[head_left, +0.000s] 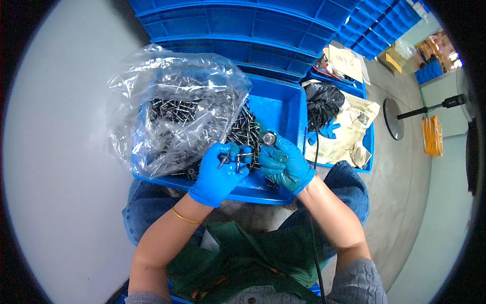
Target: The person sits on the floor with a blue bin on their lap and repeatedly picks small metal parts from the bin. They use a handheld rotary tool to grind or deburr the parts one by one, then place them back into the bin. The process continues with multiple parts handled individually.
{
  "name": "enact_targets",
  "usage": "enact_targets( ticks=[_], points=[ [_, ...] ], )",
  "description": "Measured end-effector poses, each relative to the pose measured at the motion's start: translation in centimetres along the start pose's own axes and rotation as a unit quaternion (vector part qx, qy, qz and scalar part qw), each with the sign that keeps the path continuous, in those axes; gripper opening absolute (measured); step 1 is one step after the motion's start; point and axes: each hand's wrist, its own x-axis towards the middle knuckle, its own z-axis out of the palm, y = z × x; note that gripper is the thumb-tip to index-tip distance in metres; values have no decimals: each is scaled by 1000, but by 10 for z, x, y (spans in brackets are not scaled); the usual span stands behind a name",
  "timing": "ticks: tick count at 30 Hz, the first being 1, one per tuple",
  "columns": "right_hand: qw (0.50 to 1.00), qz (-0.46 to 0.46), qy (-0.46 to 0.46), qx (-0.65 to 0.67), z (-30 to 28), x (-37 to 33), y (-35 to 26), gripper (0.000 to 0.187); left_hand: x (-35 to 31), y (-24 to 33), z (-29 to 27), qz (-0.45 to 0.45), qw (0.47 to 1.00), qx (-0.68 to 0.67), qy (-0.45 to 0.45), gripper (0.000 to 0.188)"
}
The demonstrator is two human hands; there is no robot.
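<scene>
Both my hands wear blue gloves over a blue plastic bin (302,114). My left hand (216,175) is turned palm up, fingers curled around several small dark metal pins (239,161). Close beside it, my right hand (287,163) pinches a round metal piece (269,138) with a shiny flat face turned upward; the rest of that piece is hidden by the fingers. Behind my hands lies a heap of dark metal pins (245,126). A clear plastic bag (197,104) with more of these pins fills the bin's left part.
Stacked blue crates (228,25) rise behind the bin. To the right, another blue bin (371,152) holds brown paper (334,144), a black plastic bag (324,104) and a blue glove (330,129). A black cable (315,223) hangs past my right arm. A round-based stand (393,119) is farther right.
</scene>
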Motion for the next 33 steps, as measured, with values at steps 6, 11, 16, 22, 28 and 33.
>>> enact_targets(
  ticks=[6, 11, 16, 22, 28, 33],
  points=[
    [999, 32, -2, 43, -2, 0, 7, 13, -8, 5, 13, 36, 986, 159, 17, 19],
    [999, 48, -2, 21, 9, -3, 5, 17, -8, -1, 24, 152, 923, 353, 28, 22],
    [992, -3, 67, -104, 14, -1, 15, 19, -7, -1, 33, 197, 871, 448, 50, 19],
    [997, 29, 70, -15, 5, -1, 16, 18, -5, -3, 35, 266, 790, 552, -6, 18],
    [993, 29, 113, -10, 22, -4, 12, 20, -9, -2, 36, 307, 747, 589, -35, 18],
    [971, -49, 154, -175, 14, -3, 19, 20, -8, -3, 35, 273, 782, 561, 0, 18]
  ],
)
